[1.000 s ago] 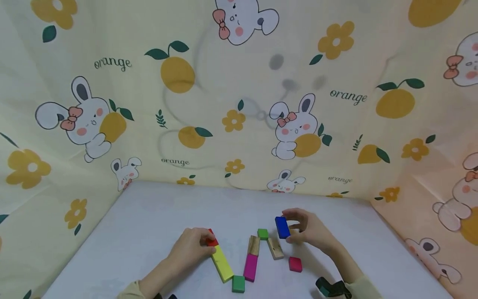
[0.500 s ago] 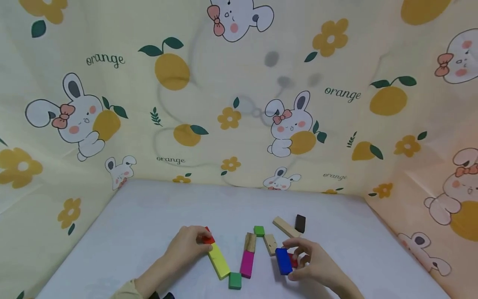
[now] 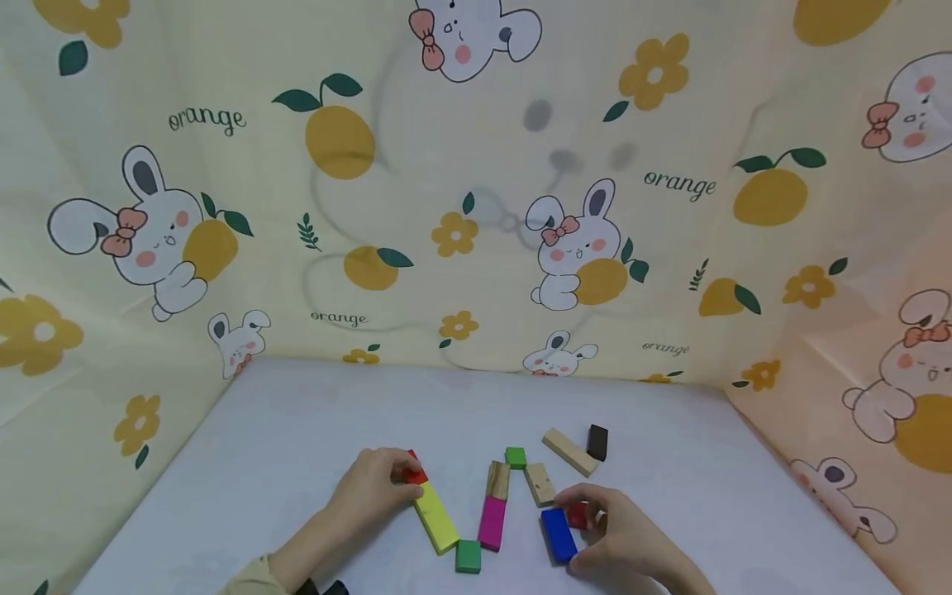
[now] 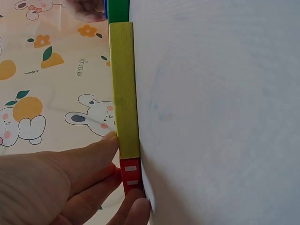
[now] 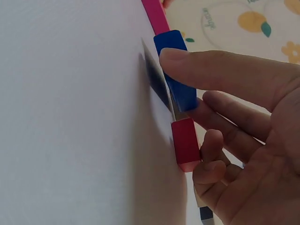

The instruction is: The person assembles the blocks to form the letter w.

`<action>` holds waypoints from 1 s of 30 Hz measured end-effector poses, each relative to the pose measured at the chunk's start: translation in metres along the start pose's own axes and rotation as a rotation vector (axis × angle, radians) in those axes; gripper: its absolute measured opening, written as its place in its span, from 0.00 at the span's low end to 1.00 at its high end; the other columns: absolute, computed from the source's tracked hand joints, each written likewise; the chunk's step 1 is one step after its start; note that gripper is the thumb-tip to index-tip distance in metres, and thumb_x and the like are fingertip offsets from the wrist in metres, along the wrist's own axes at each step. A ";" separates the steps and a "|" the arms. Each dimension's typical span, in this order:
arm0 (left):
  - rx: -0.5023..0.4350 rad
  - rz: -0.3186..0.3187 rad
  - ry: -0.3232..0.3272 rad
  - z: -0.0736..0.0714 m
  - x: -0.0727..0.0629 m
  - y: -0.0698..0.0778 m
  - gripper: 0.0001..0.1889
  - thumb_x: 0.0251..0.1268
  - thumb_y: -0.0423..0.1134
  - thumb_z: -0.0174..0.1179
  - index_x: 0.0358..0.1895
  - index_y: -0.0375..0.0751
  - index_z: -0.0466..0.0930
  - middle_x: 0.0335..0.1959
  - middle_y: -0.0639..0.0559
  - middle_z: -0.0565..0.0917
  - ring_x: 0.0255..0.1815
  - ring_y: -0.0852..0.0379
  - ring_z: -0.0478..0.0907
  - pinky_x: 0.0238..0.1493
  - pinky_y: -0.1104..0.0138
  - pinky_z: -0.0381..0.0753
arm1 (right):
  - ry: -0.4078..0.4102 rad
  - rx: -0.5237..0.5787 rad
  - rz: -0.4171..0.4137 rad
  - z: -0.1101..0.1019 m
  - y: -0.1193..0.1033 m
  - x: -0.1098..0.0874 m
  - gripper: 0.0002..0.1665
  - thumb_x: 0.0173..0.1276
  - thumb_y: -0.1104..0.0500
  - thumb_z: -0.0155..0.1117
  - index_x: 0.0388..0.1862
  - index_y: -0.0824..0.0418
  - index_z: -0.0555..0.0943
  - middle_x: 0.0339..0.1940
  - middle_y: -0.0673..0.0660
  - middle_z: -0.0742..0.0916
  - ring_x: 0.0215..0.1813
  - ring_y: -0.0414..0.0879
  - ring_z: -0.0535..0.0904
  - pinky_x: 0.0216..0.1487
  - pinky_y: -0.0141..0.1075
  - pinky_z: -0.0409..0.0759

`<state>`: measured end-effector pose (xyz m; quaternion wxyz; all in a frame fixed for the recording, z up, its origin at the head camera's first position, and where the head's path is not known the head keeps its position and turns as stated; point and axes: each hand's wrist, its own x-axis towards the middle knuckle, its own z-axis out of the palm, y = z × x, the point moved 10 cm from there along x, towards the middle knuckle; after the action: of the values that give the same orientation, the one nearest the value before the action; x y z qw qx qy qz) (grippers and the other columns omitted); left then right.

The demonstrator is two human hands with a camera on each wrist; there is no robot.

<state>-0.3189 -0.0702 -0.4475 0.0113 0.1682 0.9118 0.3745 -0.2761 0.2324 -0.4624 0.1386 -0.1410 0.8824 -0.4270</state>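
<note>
My right hand pinches a blue block between thumb and forefinger, just below a pale wooden block. In the right wrist view the blue block is slightly off the table, with its shadow beside it. A crimson block sits close to the curled fingers of that hand. My left hand holds a red block at the upper end of a yellow block. A green block, a magenta block, a brown-grained block and a small green block continue the zigzag line.
A long pale block and a dark brown block lie farther back on the right. Around the white table hangs a patterned cloth with rabbits and oranges.
My right hand has brought the blue block toward me and lowered it to below the pale wooden block. The long pale and dark brown blocks have come into view. My left hand stays put.
</note>
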 end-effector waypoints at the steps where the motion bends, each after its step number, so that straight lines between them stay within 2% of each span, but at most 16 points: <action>1: -0.001 0.001 0.000 0.000 0.000 0.000 0.11 0.53 0.38 0.75 0.41 0.45 0.87 0.34 0.60 0.84 0.35 0.60 0.76 0.43 0.57 0.79 | 0.003 -0.014 0.006 0.000 0.001 0.000 0.36 0.44 0.59 0.84 0.56 0.55 0.81 0.38 0.55 0.80 0.40 0.51 0.72 0.33 0.35 0.73; 8: 0.001 0.029 0.008 -0.002 0.001 0.005 0.12 0.52 0.38 0.75 0.41 0.44 0.88 0.34 0.60 0.84 0.34 0.60 0.76 0.41 0.58 0.79 | 0.025 -0.054 -0.003 -0.004 0.007 0.002 0.36 0.44 0.58 0.84 0.55 0.52 0.81 0.36 0.54 0.79 0.40 0.51 0.71 0.33 0.35 0.74; 17: 0.008 0.011 0.002 -0.001 -0.001 0.003 0.12 0.53 0.38 0.75 0.41 0.44 0.87 0.33 0.60 0.84 0.32 0.61 0.75 0.40 0.60 0.79 | 0.013 0.022 -0.041 -0.004 0.007 0.002 0.38 0.46 0.61 0.83 0.59 0.60 0.78 0.47 0.53 0.83 0.40 0.52 0.72 0.34 0.35 0.74; 30: 0.011 0.004 0.002 0.000 0.000 0.001 0.11 0.52 0.38 0.75 0.40 0.44 0.88 0.33 0.59 0.84 0.33 0.60 0.74 0.40 0.60 0.79 | 0.023 0.004 -0.042 -0.006 0.005 0.001 0.37 0.46 0.61 0.83 0.56 0.61 0.79 0.44 0.54 0.83 0.38 0.52 0.73 0.33 0.35 0.75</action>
<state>-0.3184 -0.0699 -0.4466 0.0085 0.1697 0.9134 0.3698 -0.2795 0.2393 -0.4631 0.1199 -0.1542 0.8798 -0.4333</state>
